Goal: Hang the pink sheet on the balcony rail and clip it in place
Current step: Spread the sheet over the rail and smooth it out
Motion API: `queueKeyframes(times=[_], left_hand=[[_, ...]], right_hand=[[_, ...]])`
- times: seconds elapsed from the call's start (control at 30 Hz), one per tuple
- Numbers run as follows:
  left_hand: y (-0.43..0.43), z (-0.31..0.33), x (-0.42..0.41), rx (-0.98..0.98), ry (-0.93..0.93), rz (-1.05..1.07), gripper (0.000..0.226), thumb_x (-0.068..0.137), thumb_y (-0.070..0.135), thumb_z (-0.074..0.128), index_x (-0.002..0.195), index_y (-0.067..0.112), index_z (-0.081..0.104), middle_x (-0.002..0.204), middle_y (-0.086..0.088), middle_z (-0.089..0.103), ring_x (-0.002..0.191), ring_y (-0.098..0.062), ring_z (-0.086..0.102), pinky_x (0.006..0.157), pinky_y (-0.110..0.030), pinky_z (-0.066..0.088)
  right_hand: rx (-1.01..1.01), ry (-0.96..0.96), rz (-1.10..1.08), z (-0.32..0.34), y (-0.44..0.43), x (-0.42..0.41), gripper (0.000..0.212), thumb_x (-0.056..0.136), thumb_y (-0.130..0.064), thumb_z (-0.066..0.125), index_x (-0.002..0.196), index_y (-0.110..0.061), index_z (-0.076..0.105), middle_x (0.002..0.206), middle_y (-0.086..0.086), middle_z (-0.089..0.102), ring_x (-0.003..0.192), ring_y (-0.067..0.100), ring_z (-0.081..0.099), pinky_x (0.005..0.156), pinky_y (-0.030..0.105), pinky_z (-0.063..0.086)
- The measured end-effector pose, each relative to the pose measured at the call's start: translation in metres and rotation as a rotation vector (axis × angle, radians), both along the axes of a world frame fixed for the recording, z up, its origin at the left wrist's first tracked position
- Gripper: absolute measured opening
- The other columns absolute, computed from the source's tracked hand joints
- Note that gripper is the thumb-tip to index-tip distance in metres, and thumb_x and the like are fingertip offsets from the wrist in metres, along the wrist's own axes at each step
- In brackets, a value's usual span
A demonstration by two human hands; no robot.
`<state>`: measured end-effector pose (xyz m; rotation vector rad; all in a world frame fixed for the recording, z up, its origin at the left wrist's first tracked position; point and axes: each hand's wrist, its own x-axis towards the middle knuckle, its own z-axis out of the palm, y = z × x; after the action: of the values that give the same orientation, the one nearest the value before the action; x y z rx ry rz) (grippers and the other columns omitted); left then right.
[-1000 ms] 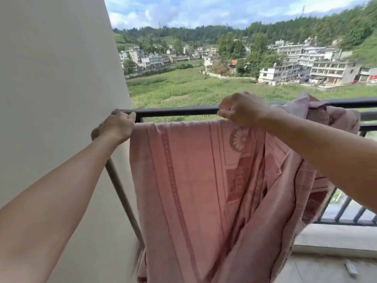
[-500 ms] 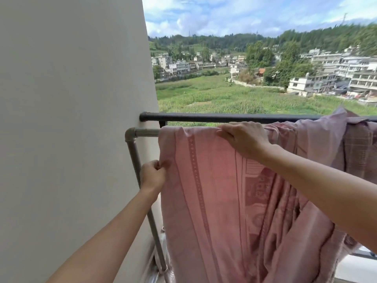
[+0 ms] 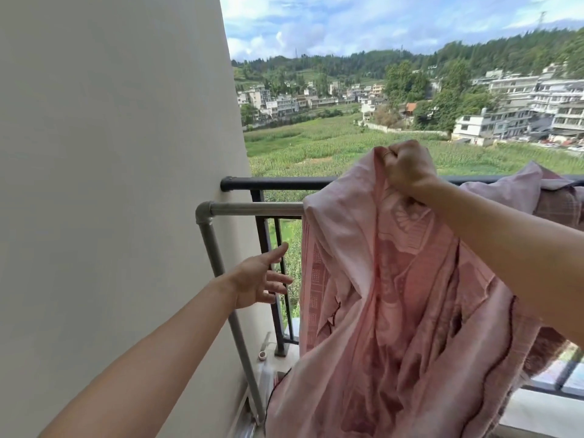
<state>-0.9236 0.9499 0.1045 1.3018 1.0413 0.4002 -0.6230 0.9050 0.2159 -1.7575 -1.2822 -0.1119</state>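
Note:
The pink patterned sheet [image 3: 395, 295] hangs in bunched folds from the grey metal rail [image 3: 252, 209], with its far end draped over the black balcony rail [image 3: 278, 183] at the right. My right hand [image 3: 407, 167] grips a fold of the sheet in a fist and holds it up above both rails. My left hand [image 3: 260, 278] is spread with straight fingers, just left of the sheet's hanging edge and not touching it. No clip is in view.
A plain white wall [image 3: 110, 184] fills the left side. The grey rail's post [image 3: 232, 314] slants down beside it. Black balusters [image 3: 268, 279] stand behind the sheet. A small round object [image 3: 262, 355] lies on the ledge.
My right hand has lifted a fold of the sheet off the grey rail, sliding the sheet rightward and baring the rail's left end. My left hand has let go of the sheet's edge and spread.

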Motion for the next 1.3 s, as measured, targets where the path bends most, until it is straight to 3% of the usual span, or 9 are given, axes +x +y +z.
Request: queueKeyframes(times=[0.1,0.2,0.33,0.43,0.57,0.7,0.93,1.1,1.3], left_hand=[[-0.007,-0.014,0.023,0.055,0.029,0.025,0.091,0.072,0.077,0.055,0.140,0.017,0.045,0.127,-0.010,0.056,0.111,-0.025,0.057,0.091,-0.043,0.050],[-0.029,-0.015,0.049,0.044,-0.061,0.007,0.081,0.076,0.082,0.043,0.122,0.018,0.062,0.117,-0.006,0.068,0.109,-0.024,0.062,0.095,-0.044,0.047],[-0.060,-0.012,0.092,0.351,-0.180,0.189,0.050,0.081,0.061,0.063,0.092,0.013,0.071,0.092,-0.001,0.074,0.087,-0.021,0.070,0.087,-0.049,0.055],[-0.062,-0.004,0.095,0.828,-0.020,0.316,0.036,0.089,0.025,0.064,0.057,0.017,0.049,0.053,0.004,0.051,0.054,-0.021,0.048,0.056,-0.039,0.046],[-0.039,0.036,0.063,1.462,0.380,0.403,0.030,0.092,0.017,0.057,0.064,0.019,0.046,0.055,0.003,0.051,0.055,-0.032,0.047,0.053,-0.034,0.035],[0.016,0.091,0.030,1.741,0.652,0.420,0.012,0.095,0.011,0.051,0.097,0.005,0.061,0.083,-0.018,0.067,0.072,-0.044,0.063,0.057,-0.040,0.039],[0.087,0.125,0.044,1.527,0.780,0.460,0.016,0.091,0.005,0.045,0.103,0.005,0.056,0.101,-0.023,0.061,0.091,-0.044,0.060,0.071,-0.043,0.044],[0.106,0.091,0.051,1.047,0.710,0.377,0.026,0.090,0.036,0.057,0.087,0.013,0.069,0.102,-0.014,0.068,0.094,-0.034,0.062,0.078,-0.035,0.046],[0.081,0.062,0.017,1.292,0.738,0.547,0.051,0.098,0.047,0.034,0.107,0.008,0.066,0.114,-0.019,0.060,0.109,-0.037,0.053,0.098,-0.046,0.036]], right_hand=[[-0.036,0.009,0.010,-0.009,0.002,0.000,0.048,0.099,-0.036,0.051,0.056,-0.014,0.052,0.050,0.002,0.047,0.046,0.019,0.041,0.049,0.024,0.035],[-0.063,-0.042,-0.008,-0.010,0.002,0.000,0.048,0.099,-0.037,0.051,0.056,-0.015,0.053,0.051,0.002,0.049,0.046,0.018,0.043,0.048,0.024,0.034],[-0.082,-0.098,-0.026,-0.006,0.000,0.012,0.047,0.099,-0.039,0.049,0.060,-0.014,0.057,0.053,0.002,0.052,0.047,0.018,0.045,0.046,0.023,0.035],[-0.097,-0.148,-0.042,-0.006,0.001,0.015,0.045,0.099,-0.040,0.048,0.065,-0.013,0.061,0.056,0.002,0.056,0.050,0.018,0.049,0.047,0.023,0.033],[-0.099,-0.321,-0.087,-0.009,0.001,0.018,0.041,0.101,-0.037,0.044,0.075,-0.011,0.062,0.063,0.005,0.058,0.052,0.015,0.048,0.047,0.023,0.030],[-0.106,-0.438,-0.108,0.005,-0.001,0.039,0.038,0.102,-0.036,0.042,0.077,-0.013,0.059,0.063,0.005,0.056,0.051,0.015,0.047,0.050,0.023,0.031],[-0.370,-0.571,-0.243,0.008,0.000,0.046,0.028,0.097,-0.042,0.053,0.097,-0.017,0.066,0.082,0.002,0.066,0.066,0.017,0.053,0.058,0.025,0.036],[-0.249,-0.545,0.213,-0.014,-0.012,-0.012,0.052,0.092,-0.060,0.048,0.127,-0.023,0.057,0.118,0.003,0.067,0.093,0.020,0.064,0.070,0.029,0.050],[-0.133,-0.523,0.283,-0.027,-0.015,-0.035,0.033,0.092,-0.049,0.056,0.095,-0.022,0.076,0.073,-0.003,0.069,0.058,0.014,0.058,0.059,0.026,0.049]])
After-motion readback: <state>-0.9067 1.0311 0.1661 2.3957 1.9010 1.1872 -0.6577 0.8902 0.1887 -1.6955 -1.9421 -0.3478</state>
